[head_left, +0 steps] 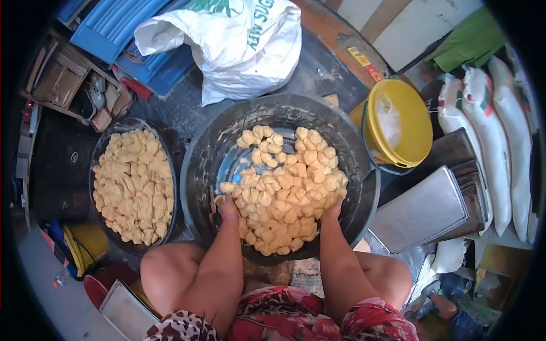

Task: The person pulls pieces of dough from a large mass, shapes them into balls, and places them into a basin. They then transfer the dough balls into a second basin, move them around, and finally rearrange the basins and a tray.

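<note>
A large black tub (199,128) stands before me with a heap of pale dough pieces (284,190) in it. My left hand (227,208) reaches in at the left edge of the heap, against the dough. On the opposite side, my right hand (333,210) touches the heap's right edge. The fingers of both hands are mostly hidden by the dough, so their grip does not show. Part of the tub's floor shows at the upper left of the heap.
Left of the tub, a second black basin (175,187) holds more dough pieces. A white sugar sack (244,57) lies beyond. At right are a yellow bucket (421,122), stacked metal trays (421,210) and several filled white sacks (483,131). Blue crates (114,28) stand upper left.
</note>
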`<state>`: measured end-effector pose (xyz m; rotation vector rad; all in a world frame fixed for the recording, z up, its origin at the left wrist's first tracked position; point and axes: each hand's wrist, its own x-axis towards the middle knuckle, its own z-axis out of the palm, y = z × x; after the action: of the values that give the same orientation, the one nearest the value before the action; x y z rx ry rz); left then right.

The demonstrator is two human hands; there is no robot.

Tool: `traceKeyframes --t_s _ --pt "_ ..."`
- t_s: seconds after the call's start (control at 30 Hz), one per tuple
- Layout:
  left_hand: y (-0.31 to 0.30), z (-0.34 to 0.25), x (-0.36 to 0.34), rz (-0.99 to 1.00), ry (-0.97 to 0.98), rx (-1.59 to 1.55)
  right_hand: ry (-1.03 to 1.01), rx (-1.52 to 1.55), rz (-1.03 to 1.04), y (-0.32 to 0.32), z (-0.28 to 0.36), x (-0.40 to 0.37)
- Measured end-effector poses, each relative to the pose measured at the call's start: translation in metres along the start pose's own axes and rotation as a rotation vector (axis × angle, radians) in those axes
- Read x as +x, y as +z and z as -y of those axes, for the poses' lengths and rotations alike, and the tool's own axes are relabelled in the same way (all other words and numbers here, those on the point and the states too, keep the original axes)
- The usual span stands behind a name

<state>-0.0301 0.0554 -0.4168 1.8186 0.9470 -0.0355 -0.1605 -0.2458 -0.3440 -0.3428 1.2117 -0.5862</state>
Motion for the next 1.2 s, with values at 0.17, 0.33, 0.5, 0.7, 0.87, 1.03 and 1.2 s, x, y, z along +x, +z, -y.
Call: traceKeyframes --t_s 0.17,0.33,0.5,0.7,0.87,1.03,1.2 --pt "-0.015 -0.068 -0.014 0.306 -0.298 0.082 -0.002 -0.340 -0.133 0.006 0.002 0.012" --pt "-0.018 -0.100 -0.044 0.572 -0.410 -0.105 0.166 -0.692 0.116 0.015 -0.003 0.004" --pt "0.011 -0.029 -0.022 0.575 -0.275 0.007 0.049 -1.224 0.415 0.043 -0.029 -0.033" --pt "0.017 -0.030 -0.034 0.605 -0.365 0.025 0.087 -1.666 0.989 0.112 -0.006 -0.085" --pt "0.016 -0.051 -0.064 0.863 0.439 0.513 -0.498 -1.585 0.268 0.091 0.040 0.031" --pt "0.007 -0.133 -0.062 1.251 0.247 0.513 -0.449 -1.853 -0.192 0.098 0.006 0.020" --pt "0.012 -0.091 0.008 0.684 0.243 0.007 -0.325 -2.049 0.265 0.105 -0.039 -0.039"
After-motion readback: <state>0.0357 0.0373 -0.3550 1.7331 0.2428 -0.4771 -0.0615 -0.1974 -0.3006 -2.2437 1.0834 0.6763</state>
